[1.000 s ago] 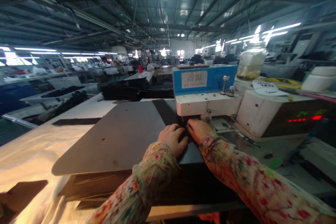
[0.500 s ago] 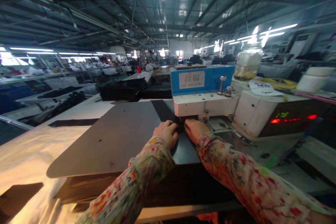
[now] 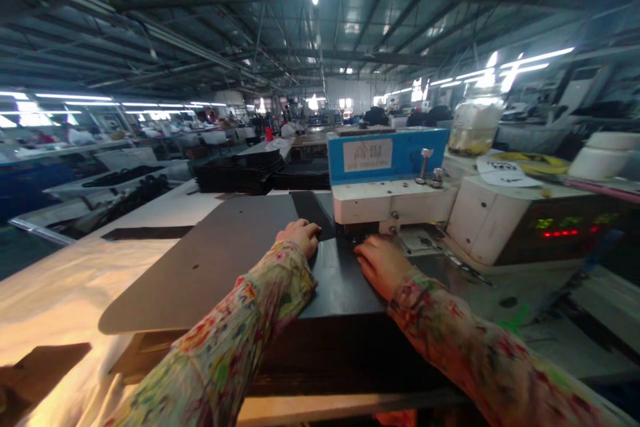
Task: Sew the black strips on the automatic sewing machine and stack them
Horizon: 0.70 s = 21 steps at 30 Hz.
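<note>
Nearest, the right hand (image 3: 381,261) lies flat, fingers spread and holding nothing, on the black sheet (image 3: 336,277) in front of the machine (image 3: 395,197). Left of the machine, the left hand (image 3: 299,236) presses the black strip (image 3: 311,211), fingers curled on it.

Head view: left hand (image 3: 299,235) lies palm down on a large dark sheet (image 3: 220,260), fingers at the near end of a black strip (image 3: 311,212). Right hand (image 3: 381,261) rests flat on a black panel (image 3: 340,280), just below the machine head (image 3: 393,195) with its blue plate (image 3: 387,155). Hands are apart. Control box (image 3: 525,220) to the right shows red and green digits. Glass jar (image 3: 475,123) stands behind it. Black stacks (image 3: 237,172) sit on the far table.
</note>
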Tool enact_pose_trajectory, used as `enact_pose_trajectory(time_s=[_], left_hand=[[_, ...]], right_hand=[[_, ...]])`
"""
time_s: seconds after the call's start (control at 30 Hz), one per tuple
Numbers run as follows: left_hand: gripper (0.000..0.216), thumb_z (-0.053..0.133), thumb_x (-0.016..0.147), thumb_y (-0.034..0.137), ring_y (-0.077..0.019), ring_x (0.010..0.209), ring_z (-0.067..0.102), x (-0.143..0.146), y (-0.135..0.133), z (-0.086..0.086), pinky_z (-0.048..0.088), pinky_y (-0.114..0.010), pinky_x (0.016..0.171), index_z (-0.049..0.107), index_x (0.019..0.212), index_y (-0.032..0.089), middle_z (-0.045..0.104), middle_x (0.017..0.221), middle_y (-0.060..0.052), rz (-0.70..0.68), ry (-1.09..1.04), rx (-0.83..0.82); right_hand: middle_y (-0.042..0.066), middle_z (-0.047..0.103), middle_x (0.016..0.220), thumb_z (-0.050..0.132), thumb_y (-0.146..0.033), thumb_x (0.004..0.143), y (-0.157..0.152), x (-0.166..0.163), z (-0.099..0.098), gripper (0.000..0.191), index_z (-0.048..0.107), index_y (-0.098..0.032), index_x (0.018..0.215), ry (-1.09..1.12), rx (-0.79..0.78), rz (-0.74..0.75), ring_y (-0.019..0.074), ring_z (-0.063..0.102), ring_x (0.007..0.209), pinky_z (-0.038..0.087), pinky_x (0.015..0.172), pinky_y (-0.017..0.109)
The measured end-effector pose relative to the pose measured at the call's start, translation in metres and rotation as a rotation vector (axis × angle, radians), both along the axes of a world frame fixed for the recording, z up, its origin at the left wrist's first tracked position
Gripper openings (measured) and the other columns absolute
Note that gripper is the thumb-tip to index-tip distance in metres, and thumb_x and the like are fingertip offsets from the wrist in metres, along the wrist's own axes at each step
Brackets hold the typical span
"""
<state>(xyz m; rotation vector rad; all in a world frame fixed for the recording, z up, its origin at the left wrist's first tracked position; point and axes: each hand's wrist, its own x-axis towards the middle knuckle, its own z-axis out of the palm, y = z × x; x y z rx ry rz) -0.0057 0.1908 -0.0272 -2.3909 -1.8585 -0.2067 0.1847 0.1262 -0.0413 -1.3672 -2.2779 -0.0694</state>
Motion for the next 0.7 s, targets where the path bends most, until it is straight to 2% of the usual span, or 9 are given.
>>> enact_pose_trajectory(time_s=[0.07, 0.2, 0.33, 0.47, 0.57, 0.7], left_hand=[[0.032, 0.035, 0.076, 0.027, -0.0205, 0.098, 0.044, -0.009, 0.003, 0.002, 0.04, -0.033, 0.079, 0.052, 0.104, 0.031, 0.049, 0.108, 0.0, -0.021, 0.036, -0.006], [0.03, 0.036, 0.078, 0.028, -0.0164, 0.094, 0.047, -0.013, 0.007, 0.008, 0.039, -0.025, 0.081, 0.055, 0.101, 0.024, 0.051, 0.105, -0.001, -0.115, 0.124, -0.03], [0.027, 0.041, 0.076, 0.033, -0.0202, 0.087, 0.053, 0.002, 0.011, 0.016, 0.042, -0.029, 0.074, 0.06, 0.09, 0.02, 0.056, 0.095, -0.006, -0.148, 0.246, -0.113], [0.016, 0.052, 0.066, 0.018, -0.0249, 0.076, 0.056, 0.021, 0.012, 0.018, 0.045, -0.033, 0.064, 0.062, 0.077, 0.014, 0.059, 0.081, -0.011, -0.094, 0.333, -0.177], [0.019, 0.051, 0.065, 0.017, -0.0259, 0.078, 0.055, 0.022, 0.01, 0.016, 0.045, -0.034, 0.064, 0.06, 0.081, 0.013, 0.058, 0.083, -0.011, -0.094, 0.319, -0.126], [0.025, 0.032, 0.08, 0.022, -0.0217, 0.087, 0.051, 0.005, -0.003, 0.015, 0.042, -0.032, 0.073, 0.055, 0.086, 0.015, 0.053, 0.091, -0.01, -0.098, 0.244, 0.016]], right_hand=[[0.007, 0.052, 0.086, 0.046, -0.011, 0.075, -0.012, 0.005, -0.003, 0.019, 0.057, -0.013, 0.09, 0.087, 0.022, 0.06, 0.0172, 0.047, 0.084, 0.038, 0.076, 0.027], [0.007, 0.052, 0.085, 0.044, -0.01, 0.076, -0.025, 0.009, -0.005, 0.018, 0.057, -0.012, 0.088, 0.193, 0.043, 0.096, 0.0175, 0.046, 0.082, 0.039, 0.074, 0.029], [0.007, 0.052, 0.082, 0.042, -0.009, 0.076, -0.026, 0.009, -0.005, 0.018, 0.057, -0.013, 0.085, 0.211, 0.066, 0.112, 0.0174, 0.046, 0.079, 0.039, 0.073, 0.029], [0.006, 0.052, 0.081, 0.042, -0.009, 0.075, -0.028, 0.009, -0.004, 0.018, 0.057, -0.014, 0.084, 0.211, 0.058, 0.106, 0.0175, 0.046, 0.079, 0.039, 0.072, 0.029], [0.006, 0.053, 0.081, 0.042, -0.009, 0.076, -0.027, 0.009, -0.005, 0.018, 0.057, -0.014, 0.084, 0.225, 0.07, 0.104, 0.0171, 0.047, 0.079, 0.039, 0.072, 0.029], [0.007, 0.054, 0.08, 0.041, -0.011, 0.077, -0.024, 0.011, -0.005, 0.018, 0.058, -0.013, 0.083, 0.256, 0.096, 0.11, 0.0173, 0.048, 0.078, 0.04, 0.071, 0.029]])
